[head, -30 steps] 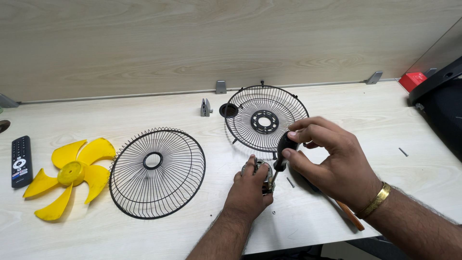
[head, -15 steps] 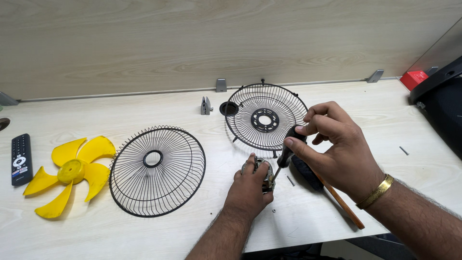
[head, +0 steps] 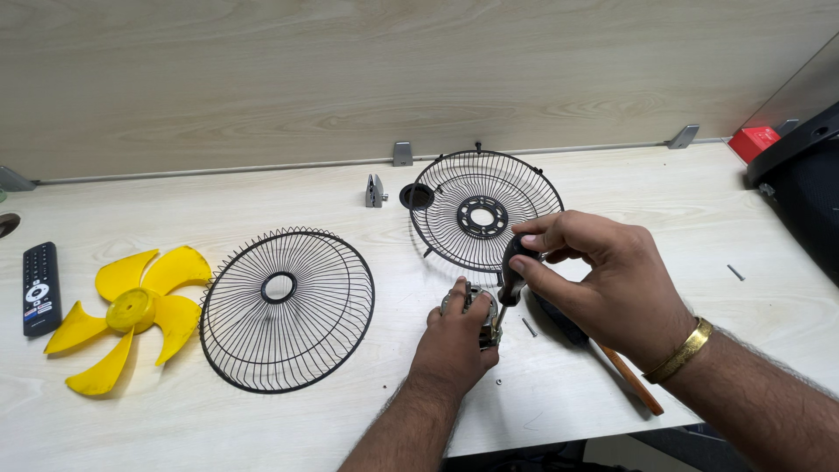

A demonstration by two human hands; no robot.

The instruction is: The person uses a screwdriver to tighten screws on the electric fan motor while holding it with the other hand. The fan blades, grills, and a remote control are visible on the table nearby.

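My left hand (head: 454, 343) rests on the table and grips a small grey metal fan motor (head: 474, 308). My right hand (head: 607, 284) holds a black-handled screwdriver (head: 510, 278) upright, its tip down on the motor beside my left fingers. A gold bangle sits on my right wrist. Behind my hands lies the black rear fan grille (head: 485, 210). The black front grille (head: 287, 306) lies to the left of my left hand. A loose screw (head: 529, 327) lies between my hands.
A yellow fan blade (head: 131, 312) and a black remote control (head: 40, 288) lie at the far left. A small metal bracket (head: 375, 190) and a black round cap (head: 417, 196) sit near the rear grille. A wooden-handled tool (head: 629, 378) lies under my right forearm. Black and red objects stand at the right edge.
My right hand has shifted its hold on the screwdriver handle, fingers now higher on its top. My left hand has stayed on the motor.
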